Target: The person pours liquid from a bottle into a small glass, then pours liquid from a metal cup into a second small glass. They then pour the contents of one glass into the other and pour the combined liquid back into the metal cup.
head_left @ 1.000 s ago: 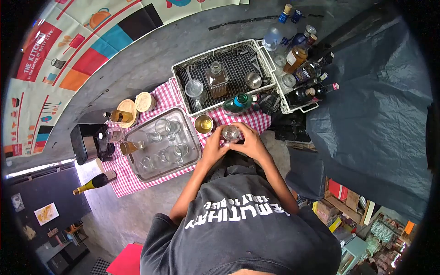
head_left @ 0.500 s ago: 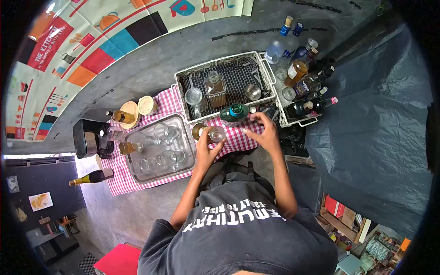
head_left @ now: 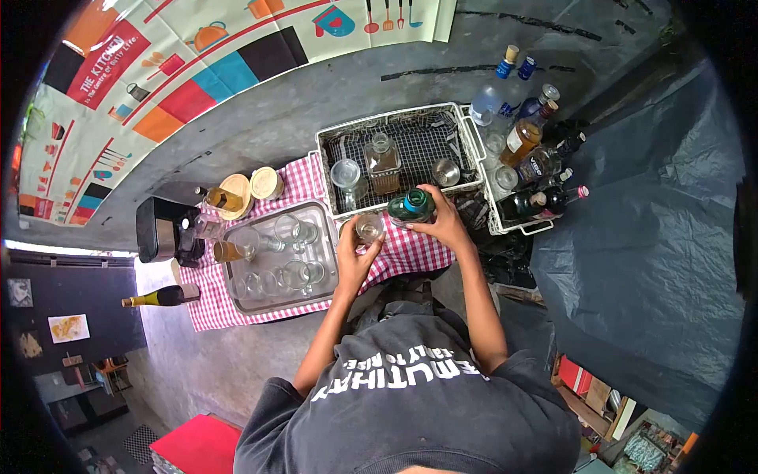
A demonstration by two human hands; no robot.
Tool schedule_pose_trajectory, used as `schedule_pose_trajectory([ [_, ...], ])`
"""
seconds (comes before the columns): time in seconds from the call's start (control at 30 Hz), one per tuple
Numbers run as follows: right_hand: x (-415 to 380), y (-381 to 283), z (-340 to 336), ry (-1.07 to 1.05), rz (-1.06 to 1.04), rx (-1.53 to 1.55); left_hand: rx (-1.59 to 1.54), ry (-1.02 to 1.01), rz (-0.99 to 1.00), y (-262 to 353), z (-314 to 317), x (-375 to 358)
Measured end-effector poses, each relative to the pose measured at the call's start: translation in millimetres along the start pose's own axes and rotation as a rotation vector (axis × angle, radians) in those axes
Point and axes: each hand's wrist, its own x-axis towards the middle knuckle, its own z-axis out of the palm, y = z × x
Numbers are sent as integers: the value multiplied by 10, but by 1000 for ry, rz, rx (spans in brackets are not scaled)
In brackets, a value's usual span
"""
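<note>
My left hand (head_left: pixel 354 259) is closed around a small clear glass (head_left: pixel 369 227) at the near edge of the checkered cloth. A metal cup, mostly hidden, sits just behind those fingers. With my right hand (head_left: pixel 448 224) I grip a green bottle (head_left: pixel 410 205), fingers wrapped round its right side. The bottle leans left, its open mouth turned upward and close to the glass. Beyond both hands stands a white wire basket (head_left: pixel 335 213) holding a square glass decanter (head_left: pixel 384 166), a clear stemmed glass (head_left: pixel 347 175) and a small metal bowl (head_left: pixel 445 171).
A grey tray (head_left: pixel 332 296) with several glasses lies left on the red checkered cloth (head_left: pixel 207 312). A dark wine bottle (head_left: pixel 170 296) lies past it, near a black appliance (head_left: pixel 158 229). Several bottles crowd a second white basket (head_left: pixel 505 225) at right. Dark plastic sheeting (head_left: pixel 632 229) hangs beyond.
My right hand has closed on the green bottle, having been beside it with fingers apart. The bottle now tilts to the left. My left hand keeps its hold on the glass.
</note>
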Motion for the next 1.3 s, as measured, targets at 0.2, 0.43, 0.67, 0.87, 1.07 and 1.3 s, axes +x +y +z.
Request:
schedule_pose_trajectory([
  [0.2,17,161,92,65,41,155,14,-11,1,-21,-8,59],
  [0.43,51,246,120,25,11,166,-26,-19,-15,9,37,110],
  [0.67,101,355,177,11,39,328,-8,37,-16,34,79,175],
  [0.87,12,325,254,41,7,134,-7,92,16,-6,93,179],
  [1.07,-26,237,327,130,36,312,-73,37,-78,71,95,151],
  [1.3,-146,284,517,220,-13,304,-65,42,-81,146,71,113],
])
